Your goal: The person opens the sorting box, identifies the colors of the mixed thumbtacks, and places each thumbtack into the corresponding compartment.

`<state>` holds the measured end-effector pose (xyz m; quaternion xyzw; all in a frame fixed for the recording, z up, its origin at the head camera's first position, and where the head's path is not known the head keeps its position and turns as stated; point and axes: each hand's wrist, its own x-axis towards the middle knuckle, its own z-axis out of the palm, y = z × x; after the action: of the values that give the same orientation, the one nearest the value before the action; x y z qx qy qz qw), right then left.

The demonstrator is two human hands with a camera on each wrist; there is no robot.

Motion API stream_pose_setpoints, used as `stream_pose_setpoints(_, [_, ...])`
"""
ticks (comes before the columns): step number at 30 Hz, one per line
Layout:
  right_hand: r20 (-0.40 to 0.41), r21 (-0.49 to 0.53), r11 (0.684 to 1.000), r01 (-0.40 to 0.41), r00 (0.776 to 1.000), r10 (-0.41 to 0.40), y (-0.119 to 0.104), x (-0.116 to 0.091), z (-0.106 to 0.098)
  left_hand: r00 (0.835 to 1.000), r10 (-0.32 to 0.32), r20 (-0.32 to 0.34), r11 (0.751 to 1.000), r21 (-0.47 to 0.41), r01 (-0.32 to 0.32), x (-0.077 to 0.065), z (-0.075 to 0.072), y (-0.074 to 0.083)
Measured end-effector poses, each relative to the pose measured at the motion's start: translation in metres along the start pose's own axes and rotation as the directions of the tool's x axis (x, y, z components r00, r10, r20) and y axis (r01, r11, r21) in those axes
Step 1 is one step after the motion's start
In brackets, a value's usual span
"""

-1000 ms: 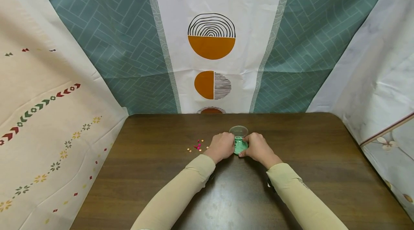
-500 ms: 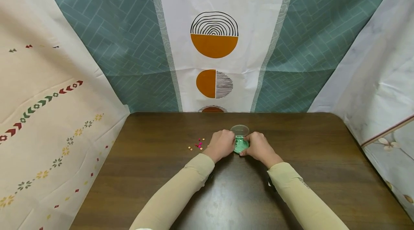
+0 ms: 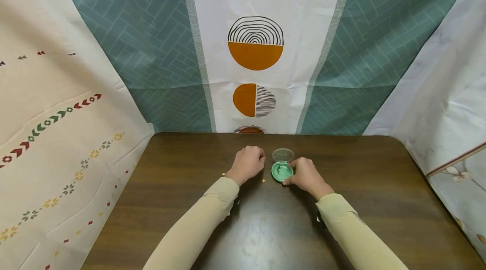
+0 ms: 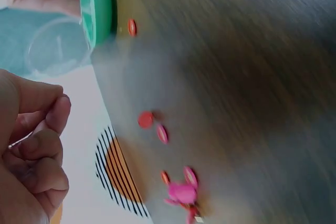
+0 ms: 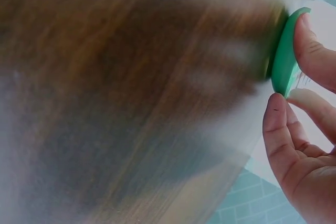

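My right hand (image 3: 306, 176) grips a small round green container (image 3: 282, 171) at its right side, thumb on the near edge. Its clear lid (image 3: 282, 155) is hinged back on the far side. Small dark specks show inside. My left hand (image 3: 247, 163) is apart from the container, to its left. In the left wrist view its fingers are curled, thumb and fingertip together, and no thing shows between them. Below that hand lie small red and pink pieces (image 4: 146, 119) and a pink cluster (image 4: 182, 193); the hand hides most of them in the head view.
One small gold piece (image 3: 263, 180) lies between my left hand and the container, another gold piece (image 3: 223, 174) by the left wrist. The brown wooden table (image 3: 182, 219) ends at a hanging patterned cloth (image 3: 171, 71) at the back.
My left hand has moved left, away from the container to over the small pieces. A gold piece now shows near the container's left side. My right hand keeps its grip.
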<state>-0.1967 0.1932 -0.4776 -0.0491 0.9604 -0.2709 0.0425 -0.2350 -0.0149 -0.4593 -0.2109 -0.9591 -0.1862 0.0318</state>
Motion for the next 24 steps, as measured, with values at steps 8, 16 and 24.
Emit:
stream_pose_setpoints(8, [0.005,0.013,1.000,0.003,1.000,-0.003,-0.001,-0.002,-0.002,0.994,-0.108,-0.002,0.989,-0.105,0.107,-0.010,-0.017,-0.034])
stream_pose_setpoints(16, [0.010,0.007,1.000,-0.005,1.000,0.005,0.001,-0.003,0.002,0.985,-0.171,-0.038,0.972,-0.169,0.162,-0.016,-0.037,-0.061])
stream_pose_setpoints(24, [-0.012,-0.001,1.000,0.015,1.000,-0.015,-0.001,-0.002,0.000,0.974,-0.223,0.031,0.965,-0.135,0.225,-0.022,-0.041,-0.079])
